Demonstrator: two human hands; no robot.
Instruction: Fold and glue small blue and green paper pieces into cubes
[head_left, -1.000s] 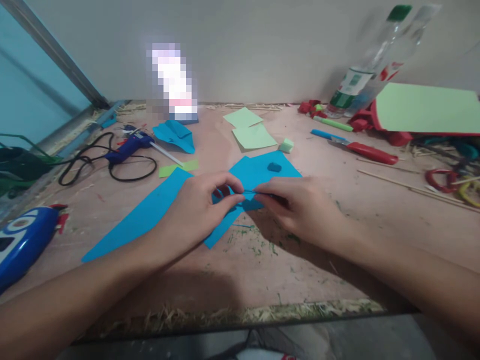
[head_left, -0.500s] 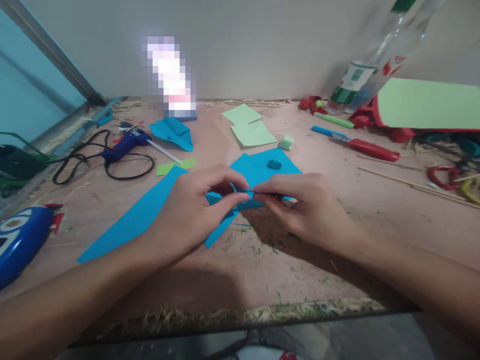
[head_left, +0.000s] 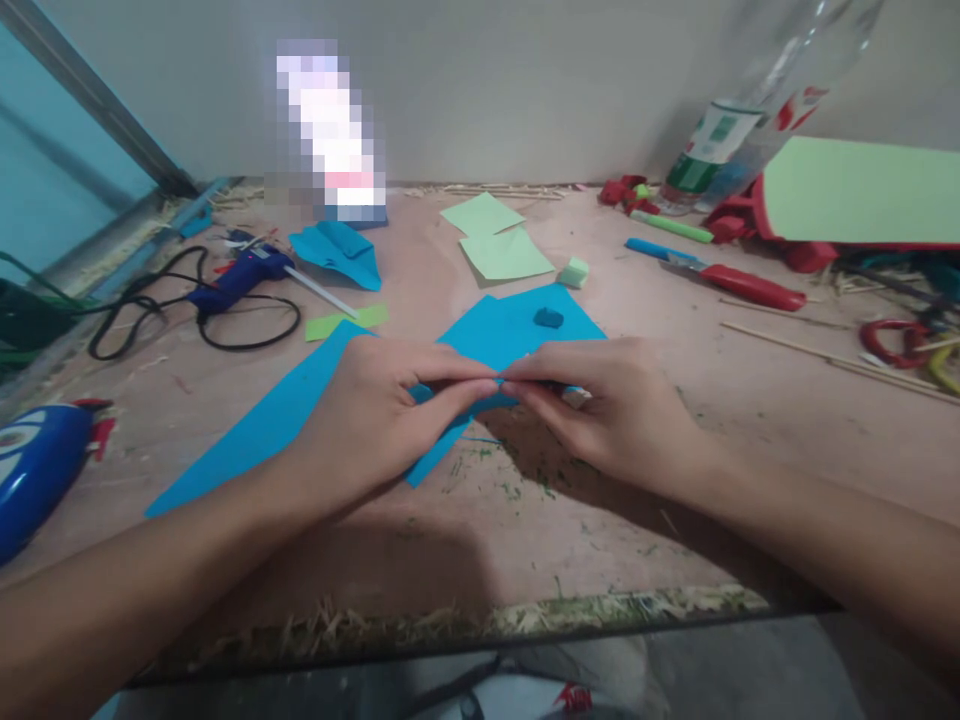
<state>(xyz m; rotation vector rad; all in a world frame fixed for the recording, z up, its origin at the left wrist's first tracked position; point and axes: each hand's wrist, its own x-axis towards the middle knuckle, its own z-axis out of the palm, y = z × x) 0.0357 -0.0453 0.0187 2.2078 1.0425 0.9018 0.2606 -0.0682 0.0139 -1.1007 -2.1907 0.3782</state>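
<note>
Pinkish wooden tabletop (head_left: 787, 425) fills most of my view. At its far right corner stand two clear plastic bottles, the one on the left with a white-and-green label (head_left: 712, 150); nearby, a large light-green paper sheet (head_left: 862, 190) rests on a red object. A long blue paper sheet (head_left: 255, 435) lies at left, partly covered by my left grip (head_left: 412, 395). A second, angular blue paper sheet (head_left: 510, 325) spreads just beyond both hands. My left grip and right grip (head_left: 600, 390) meet in front of it, thumb and forefinger of each pressed together, the fingertips touching across from one another. Between them is pinched a small dark-blue paper piece (head_left: 556, 385), mostly hidden, so its shape cannot be read. Far left: blue glue gun (head_left: 236, 280) with black cord, its white stick reaching over a yellow-green paper strip (head_left: 360, 318). Right: red-handled knife (head_left: 754, 287). Two pale-green square papers overlap towards the wall. Smaller items: pale-green paper block (head_left: 574, 272) just beside the angular sheet; dark-blue folded block (head_left: 549, 318) on it; green crumbs scattered nearer me.
</note>
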